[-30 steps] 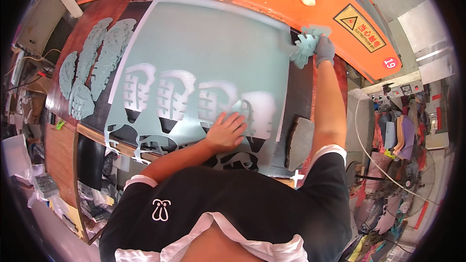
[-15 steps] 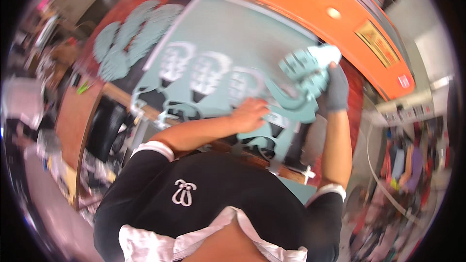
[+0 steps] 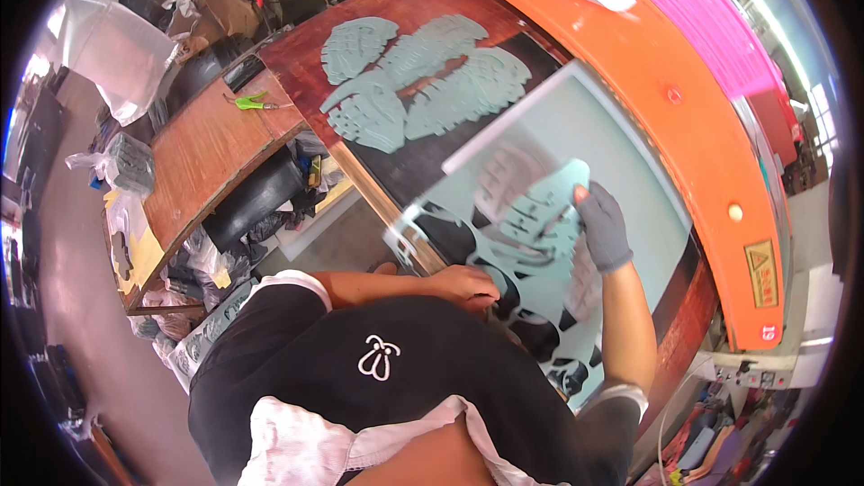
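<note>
right hand (image 3: 601,227): grey glove, fingers closed on a pale teal cut-out piece (image 3: 540,216), lifting it off the sheet
left hand (image 3: 466,283): bare, lies near-flat at the sheet's near edge, fingers curled slightly, grips nothing I can make out
teal sheet (image 3: 630,171): large pale foam-like sheet on the dark bed, centre-right of frame, runs from 1 o'clock toward 5 o'clock; sole-shaped holes cut along its near side, blurred
cut-out piece: at 12 o'clock from the left hand, pinched at its right tip by the glove, rest of it over the sheet
sole stack (image 3: 414,81): finished teal sole shapes fanned on the dark brown bench, 11 o'clock from the gloved hand, well apart
orange machine housing (image 3: 684,99): curves along the sheet's far side, 1 to 4 o'clock
green tool (image 3: 252,102): on the wooden side table, 10 o'clock, far from both hands
</note>
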Tool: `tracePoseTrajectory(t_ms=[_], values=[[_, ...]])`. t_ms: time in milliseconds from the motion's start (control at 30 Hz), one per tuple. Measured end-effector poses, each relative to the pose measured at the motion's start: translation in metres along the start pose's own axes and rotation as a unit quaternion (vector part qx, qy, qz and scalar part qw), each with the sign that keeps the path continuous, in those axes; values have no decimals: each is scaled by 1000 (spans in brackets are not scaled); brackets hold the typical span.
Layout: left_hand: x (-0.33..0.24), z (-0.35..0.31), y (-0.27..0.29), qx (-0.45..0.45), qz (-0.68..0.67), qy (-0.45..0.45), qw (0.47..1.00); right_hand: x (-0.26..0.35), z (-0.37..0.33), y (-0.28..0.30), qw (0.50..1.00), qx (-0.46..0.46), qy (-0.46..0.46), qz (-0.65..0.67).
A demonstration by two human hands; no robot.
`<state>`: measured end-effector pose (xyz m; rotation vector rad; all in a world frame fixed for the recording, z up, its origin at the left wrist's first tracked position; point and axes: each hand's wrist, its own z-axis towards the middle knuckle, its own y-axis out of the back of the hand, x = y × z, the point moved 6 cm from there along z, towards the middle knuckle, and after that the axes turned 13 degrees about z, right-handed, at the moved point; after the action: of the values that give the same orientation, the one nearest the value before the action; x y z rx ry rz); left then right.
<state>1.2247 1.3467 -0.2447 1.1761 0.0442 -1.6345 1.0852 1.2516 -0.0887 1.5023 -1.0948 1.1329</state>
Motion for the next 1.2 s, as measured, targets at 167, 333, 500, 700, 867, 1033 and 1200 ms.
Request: tracePoseTrajectory(t_ms=[167, 333, 500, 700, 867, 1033, 1200], values=[[37, -15, 74, -83, 98, -54, 990, 57, 147, -116, 984, 84, 124, -96], [78, -28, 118, -101, 80, -7, 992, 44, 229, -201, 926, 147, 249, -243], [85, -34, 127, -112, 39, -32, 992, -68, 223, -271, 806, 323, 305, -392], [90, -35, 130, -74, 2, -5, 997, -64, 169, -228, 834, 183, 350, -385], [86, -28, 133, -61, -2, 27, 998, -59, 84, -114, 870, -15, 280, -406], [78, -24, 140, -129, 142, 1, 982, -95, -90, 48, 796, -399, 152, -429], [136, -25, 131, -86, -57, 364, 926, -177, -291, 146, 644, -612, -184, -421]])
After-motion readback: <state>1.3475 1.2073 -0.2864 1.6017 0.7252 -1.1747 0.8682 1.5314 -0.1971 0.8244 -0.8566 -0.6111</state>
